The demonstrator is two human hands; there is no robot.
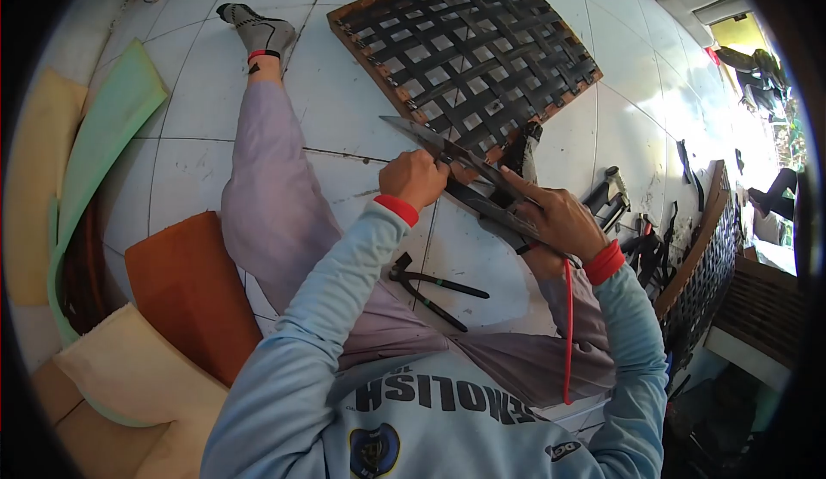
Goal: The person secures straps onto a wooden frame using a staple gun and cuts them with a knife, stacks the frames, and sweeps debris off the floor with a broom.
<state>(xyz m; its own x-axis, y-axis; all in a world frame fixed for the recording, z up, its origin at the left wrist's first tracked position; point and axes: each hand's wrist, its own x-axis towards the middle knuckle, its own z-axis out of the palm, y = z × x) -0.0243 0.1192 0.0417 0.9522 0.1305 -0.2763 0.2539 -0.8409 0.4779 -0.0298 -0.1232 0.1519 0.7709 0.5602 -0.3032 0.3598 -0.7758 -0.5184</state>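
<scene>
Straight ahead, my left hand (415,178) is closed in a fist, gripping the end of a black strap (473,199). A long, pointed grey metal blade (422,135) passes just beyond its thumb and runs back under my right hand (561,219). My right fingers are bent over the wide part of this blade, with the index finger stretched along it; its handle is hidden. Just beyond the hands lies a wooden frame (379,70) woven with black straps (469,40). A loose dark strip (523,152) hangs from its near corner.
Pincers (439,294) with dark handles lie on the white tiled floor (194,169) between my legs. Foam sheets (120,109) and an orange-brown cushion piece (198,281) are at left. Tools (609,195), strap scraps (667,247) and another woven frame (701,255) are at right.
</scene>
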